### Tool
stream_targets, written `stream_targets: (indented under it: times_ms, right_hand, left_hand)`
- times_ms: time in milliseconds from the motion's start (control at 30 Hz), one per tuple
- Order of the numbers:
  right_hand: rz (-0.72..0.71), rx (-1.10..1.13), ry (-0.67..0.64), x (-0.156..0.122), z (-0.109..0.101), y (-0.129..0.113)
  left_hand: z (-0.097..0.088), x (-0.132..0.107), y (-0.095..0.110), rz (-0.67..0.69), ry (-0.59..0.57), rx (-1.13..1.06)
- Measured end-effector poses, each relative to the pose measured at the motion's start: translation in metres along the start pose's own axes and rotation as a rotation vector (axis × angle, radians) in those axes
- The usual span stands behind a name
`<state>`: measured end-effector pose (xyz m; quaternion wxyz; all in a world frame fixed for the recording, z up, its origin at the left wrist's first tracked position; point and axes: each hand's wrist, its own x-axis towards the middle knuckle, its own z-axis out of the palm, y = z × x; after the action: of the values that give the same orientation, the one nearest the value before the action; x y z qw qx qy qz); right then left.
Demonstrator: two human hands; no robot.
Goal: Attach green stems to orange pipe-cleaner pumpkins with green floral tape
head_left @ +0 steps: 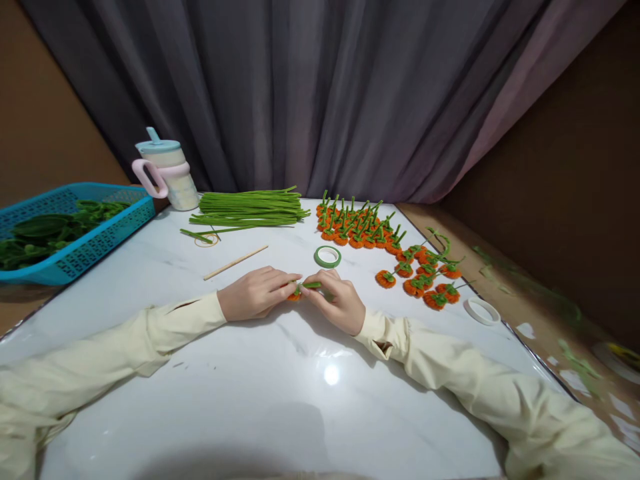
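Observation:
My left hand is closed around a small orange pumpkin-shaped piece of what looks like pipe cleaner, mostly hidden by the fingers. From the other side, my right hand pinches the green stem at its top. Both hands meet low over the middle of the table. Just beyond them lies a roll of green tape. A thin wooden stick rests past my left hand. Rows of similar orange pieces with upright green stems stand behind, and a looser group sits to the right.
A bundle of green pipe cleaners lies at the back, with a rubber band near it. A tumbler and a blue basket of green pieces are at left. At the right edge is a white ring.

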<state>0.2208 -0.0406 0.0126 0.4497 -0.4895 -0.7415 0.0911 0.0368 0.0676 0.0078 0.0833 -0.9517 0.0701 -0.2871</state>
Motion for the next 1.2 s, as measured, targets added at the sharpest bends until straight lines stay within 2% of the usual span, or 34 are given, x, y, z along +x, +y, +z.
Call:
stream_targets:
  times_ms: [267,500,833,1067,1200]
  right_hand:
    - [0.053,0.054,-0.008,-0.0001,-0.0006,-0.0004]
    - [-0.002,0.068,-0.022,0.0007,-0.0026,-0.0037]
    - [-0.012,0.038,-0.002,0.001,-0.0004,-0.0001]
    - [0.011,0.043,0.006,0.0008,-0.0005,-0.0005]
    - [0.012,0.063,0.0,0.0008,0.0002,0.0003]
  left_hand:
    - [-0.0007,0.0019,0.0014,-0.009,0.005,-0.069]
    - [-0.0014,0.0037,0.0033,-0.064,0.062,-0.198]
    - [-0.0015,0.0039,0.0038,-0.063,0.059,-0.213]
    - [-0.0022,0.0052,0.0031,0.01,0.006,-0.099]
    - [-0.0013,0.0043,0.003,-0.023,0.026,-0.16]
